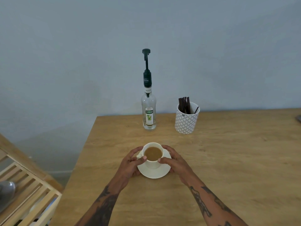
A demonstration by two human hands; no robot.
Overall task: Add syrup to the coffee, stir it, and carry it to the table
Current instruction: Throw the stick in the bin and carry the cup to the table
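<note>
A white cup (153,163) full of light brown coffee sits on a white saucer (154,173) on the wooden table (228,160). My left hand (130,163) wraps the cup's left side and the saucer's edge, near the handle. My right hand (172,160) holds the right side, its thumb on the cup wall. Behind the cup a clear syrup bottle (148,115) with a tall dark green pump stands upright near the wall. To its right a patterned white pot (186,119) holds several dark stir sticks (184,105).
The blue-grey wall runs right behind the table's far edge. A light wooden slatted rack (27,185) stands low at the left, beside the table's left edge, with a grey rounded object (7,191) on it. A dark item (298,119) pokes in at the right edge.
</note>
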